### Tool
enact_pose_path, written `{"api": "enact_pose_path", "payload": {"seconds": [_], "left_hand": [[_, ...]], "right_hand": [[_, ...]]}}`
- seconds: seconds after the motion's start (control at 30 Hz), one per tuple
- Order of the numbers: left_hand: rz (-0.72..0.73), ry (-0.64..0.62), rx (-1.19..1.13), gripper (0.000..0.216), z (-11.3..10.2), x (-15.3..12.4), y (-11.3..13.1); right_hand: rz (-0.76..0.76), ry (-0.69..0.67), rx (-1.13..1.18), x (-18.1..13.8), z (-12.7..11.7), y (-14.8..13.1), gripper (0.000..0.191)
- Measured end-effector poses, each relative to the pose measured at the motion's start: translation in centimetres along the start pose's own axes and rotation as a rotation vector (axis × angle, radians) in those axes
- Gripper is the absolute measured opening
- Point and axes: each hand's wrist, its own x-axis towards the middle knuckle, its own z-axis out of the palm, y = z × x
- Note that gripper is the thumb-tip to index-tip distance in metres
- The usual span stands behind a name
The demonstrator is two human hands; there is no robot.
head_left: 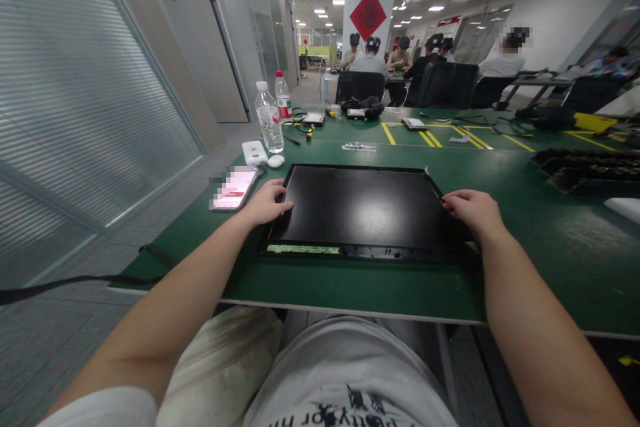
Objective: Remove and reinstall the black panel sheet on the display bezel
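Note:
A black flat display panel [360,207] in a thin dark frame lies on the green table in front of me. A narrow green circuit strip [303,249] runs along the left part of its near edge. My left hand [270,202] grips the panel's left edge, its thumb resting over the dark surface and its fingers at the rim. At the opposite edge, my right hand [473,209] pinches the frame near the far right corner. The undersides of the fingers are partly hidden on both sides.
Left of the panel lie a lit phone [235,188], a white charger [255,153] and a white oval case [276,161]. Two bottles [270,120] stand behind them. Hard drives [414,124] and cables are farther back. Dark strips [590,170] lie at right. People sit beyond.

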Motion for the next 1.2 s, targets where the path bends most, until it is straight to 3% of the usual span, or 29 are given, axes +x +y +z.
{"api": "enact_pose_path", "payload": {"seconds": [0.5,0.83,1.2], "left_hand": [[0.028,-0.021,0.058,0.053,-0.4,-0.1,0.0],[-0.007,0.007,0.068,0.045,-0.4,-0.3,0.6],[-0.094,0.071,-0.072,0.033,-0.3,-0.4,1.3]], "right_hand": [[-0.006,0.002,0.009,0.0,0.1,0.0,0.016],[0.012,0.007,-0.010,-0.5,-0.2,-0.6,0.015],[0.010,0.017,0.012,-0.2,0.0,-0.2,0.014]]}}
